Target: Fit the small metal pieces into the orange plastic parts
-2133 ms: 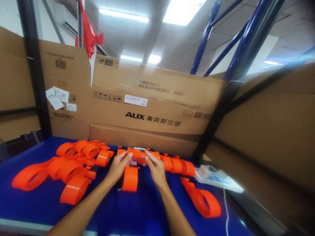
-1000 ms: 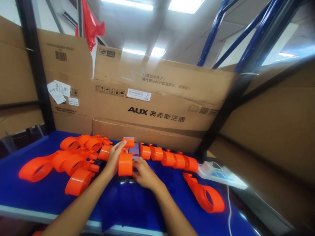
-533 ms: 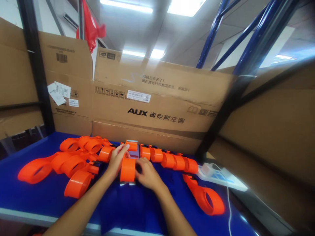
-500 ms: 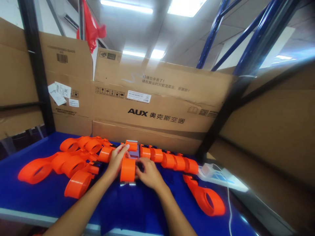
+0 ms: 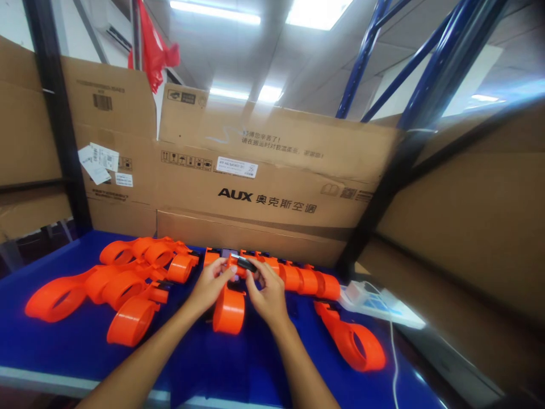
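In front of me my left hand pinches the orange end of a strap between thumb and fingers. My right hand grips the black and metal buckle at the same end. Below the hands a coil of orange strap hangs or rests; I cannot tell whether it touches the table. Part of the strap is hidden behind my fingers. Behind my right hand runs a row of rolled orange straps with black buckles. To the left of my left hand lies another rolled orange strap.
More orange straps lie in groups on the left of the blue table. One loose loop lies at the right. Beyond it are a white power strip and its cable. Cardboard walls the back; dark posts flank it.
My hands have turned the strap end and buckle up and drawn together around it. The coil now shows lower and slightly further right. The view has shifted slightly.
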`<state>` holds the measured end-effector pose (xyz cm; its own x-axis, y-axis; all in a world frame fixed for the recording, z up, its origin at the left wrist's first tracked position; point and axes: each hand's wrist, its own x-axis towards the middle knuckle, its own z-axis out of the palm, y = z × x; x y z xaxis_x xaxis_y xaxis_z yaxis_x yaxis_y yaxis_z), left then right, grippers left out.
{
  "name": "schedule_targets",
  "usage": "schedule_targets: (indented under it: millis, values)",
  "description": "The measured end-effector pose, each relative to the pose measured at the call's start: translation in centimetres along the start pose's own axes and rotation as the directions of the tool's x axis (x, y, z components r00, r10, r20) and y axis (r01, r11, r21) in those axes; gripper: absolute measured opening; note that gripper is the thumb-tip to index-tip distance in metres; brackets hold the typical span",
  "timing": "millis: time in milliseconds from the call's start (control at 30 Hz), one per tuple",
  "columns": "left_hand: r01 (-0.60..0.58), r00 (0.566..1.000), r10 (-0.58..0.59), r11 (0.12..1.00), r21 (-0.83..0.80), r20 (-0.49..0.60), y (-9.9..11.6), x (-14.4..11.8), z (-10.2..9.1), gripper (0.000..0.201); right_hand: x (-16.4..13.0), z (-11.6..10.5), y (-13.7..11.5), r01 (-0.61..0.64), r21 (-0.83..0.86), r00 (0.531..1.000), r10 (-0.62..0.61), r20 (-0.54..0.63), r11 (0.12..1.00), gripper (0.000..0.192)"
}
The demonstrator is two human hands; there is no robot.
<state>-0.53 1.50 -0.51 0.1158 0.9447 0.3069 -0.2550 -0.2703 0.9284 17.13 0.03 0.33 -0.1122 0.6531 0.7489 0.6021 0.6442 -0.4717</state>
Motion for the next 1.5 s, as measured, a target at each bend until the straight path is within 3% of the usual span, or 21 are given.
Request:
schedule_targets:
  millis: [300, 567, 700, 767, 833, 933, 1000, 1233, 1500]
  values:
    - [-0.025, 0.998, 0.025, 1.0, 0.002, 0.056, -0.8, -0.2, 0.4, 0.038, -0.3, 0.2, 0.1, 0.04, 0.041, 0.998, -0.042, 0.046, 0.998, 0.039]
    - [0.008, 0.998, -0.01, 0.999, 0.031, 0.07, -1.3, 0.0, -0.1, 0.039, -0.3, -0.3, -0.8, 0.042, 0.157, 0.972, -0.077, 0.223, 0.987, 0.047]
    - [0.059, 0.998, -0.06, 0.998, 0.027, 0.037, -0.7, -0.1, 0.0, 0.037, 0.1, -0.8, 0.1, -0.06, 0.227, 0.99, 0.029, 0.136, 0.972, 0.038]
    - [0.091, 0.995, -0.092, 0.996, 0.019, 0.028, -0.4, -0.3, 0.0, 0.034, 0.4, -1.5, 1.1, -0.167, 0.108, 0.984, 0.159, 0.074, 0.98, 0.031]
    - [0.108, 0.994, -0.108, 0.994, 0.011, 0.017, -0.1, -0.4, 0.1, 0.03, 0.7, -2.4, 2.1, -0.288, -0.148, 0.948, 0.303, 0.096, 0.946, 0.03]
    - [0.11, 0.994, -0.11, 0.994, 0.003, -0.007, 0.3, -0.6, 0.2, 0.028, 0.6, -3.6, 3.0, -0.327, -0.529, 0.844, 0.493, 0.209, 0.783, 0.021]
    - [0.109, 0.994, -0.109, 0.994, -0.005, -0.015, 0.4, -0.6, 0.3, 0.03, 0.3, -4.0, 3.2, -0.317, -0.634, 0.793, 0.564, 0.23, 0.705, 0.015]
    - [0.104, 0.994, -0.104, 0.995, 0.007, 0.025, 0.3, -0.5, 0.2, 0.03, -0.4, -3.8, 3.6, -0.318, -0.688, 0.752, 0.615, 0.236, 0.653, 0.015]
    - [0.111, 0.994, -0.111, 0.994, 0.005, 0.015, 0.2, -0.6, 0.2, 0.034, -0.5, -2.6, 2.4, -0.165, -0.513, 0.779, 0.431, 0.456, 0.842, 0.018]
